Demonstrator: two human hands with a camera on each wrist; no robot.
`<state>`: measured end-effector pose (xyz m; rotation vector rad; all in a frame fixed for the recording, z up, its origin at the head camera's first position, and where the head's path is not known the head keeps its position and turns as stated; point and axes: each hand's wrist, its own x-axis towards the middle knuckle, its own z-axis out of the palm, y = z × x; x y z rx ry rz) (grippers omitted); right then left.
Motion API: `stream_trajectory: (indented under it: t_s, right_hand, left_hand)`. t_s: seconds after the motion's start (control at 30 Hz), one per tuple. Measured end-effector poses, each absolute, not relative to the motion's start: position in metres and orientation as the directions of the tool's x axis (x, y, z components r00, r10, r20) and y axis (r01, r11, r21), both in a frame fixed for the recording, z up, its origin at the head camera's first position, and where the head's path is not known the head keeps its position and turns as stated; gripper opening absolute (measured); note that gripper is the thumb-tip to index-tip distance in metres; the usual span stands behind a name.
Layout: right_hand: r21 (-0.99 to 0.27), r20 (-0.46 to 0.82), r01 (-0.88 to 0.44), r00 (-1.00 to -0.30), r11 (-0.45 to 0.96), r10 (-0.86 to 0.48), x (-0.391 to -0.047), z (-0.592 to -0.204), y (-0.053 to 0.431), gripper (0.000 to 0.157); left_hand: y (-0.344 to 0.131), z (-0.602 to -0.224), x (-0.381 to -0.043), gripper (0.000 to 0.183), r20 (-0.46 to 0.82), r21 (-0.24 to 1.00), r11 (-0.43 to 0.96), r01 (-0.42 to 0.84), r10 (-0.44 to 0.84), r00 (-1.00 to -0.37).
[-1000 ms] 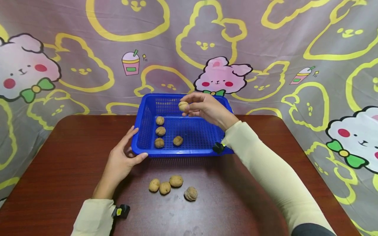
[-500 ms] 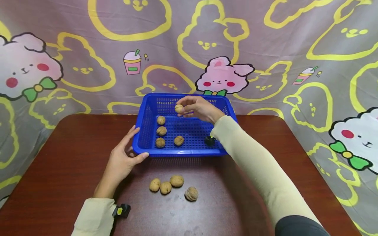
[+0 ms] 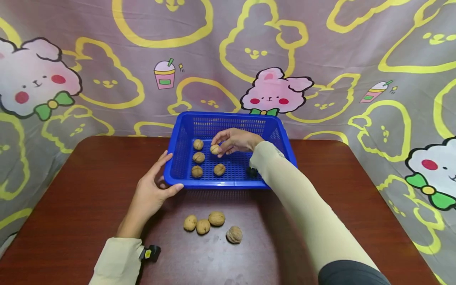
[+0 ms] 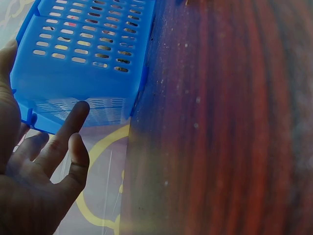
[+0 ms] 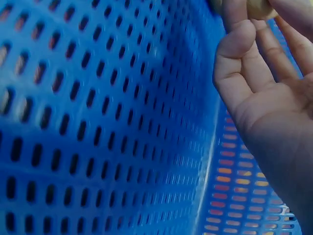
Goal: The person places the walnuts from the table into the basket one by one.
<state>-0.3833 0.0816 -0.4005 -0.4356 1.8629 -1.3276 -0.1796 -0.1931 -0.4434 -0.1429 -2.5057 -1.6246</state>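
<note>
While the right hand (image 3: pixel 238 141) pinches 1 walnut (image 3: pixel 214 149) inside the blue plastic basket (image 3: pixel 221 183), I'd lower it gently, left hand (image 3: pixel 151 192) gripping the basket's corner.

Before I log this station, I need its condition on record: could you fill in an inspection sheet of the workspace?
Surface: reddish-brown table, shiny toward the front.
Job's things: blue basket, four walnuts lying inside; four loose walnuts on the table before it.
Clutter: nothing seen.
Hands: left hand holds the basket's near left corner; right hand pinches another walnut over the basket floor.
Cables: nothing seen.
Surroundings: cartoon-print cloth behind the table.
</note>
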Motion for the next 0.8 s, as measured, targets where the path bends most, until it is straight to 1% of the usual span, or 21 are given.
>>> stream_trajectory:
  t_s: [0.33,0.57,0.8]
  right_hand:
    - [-0.878,-0.447,0.138,-0.580,0.459,-0.680,-0.387,-0.412,0.079,0.019]
    - [-0.851,-0.451,0.064,-0.599,0.521,-0.662,-0.383,-0.413,0.077,0.018]
    - [-0.852,-0.451,0.063,-0.592,0.520,-0.668,-0.384,-0.415,0.077,0.019]
  left_hand:
    - [-0.192,-0.441,-0.179,0.089,0.179,0.915,0.368,0.166,-0.001,-0.984]
    - [-0.192,-0.442,-0.179,0.090,0.168,0.905,0.396,0.153,-0.001,-0.986]
    - [-0.192,-0.443,-0.179,0.089,0.167,0.902,0.405,0.151,-0.004,-0.986]
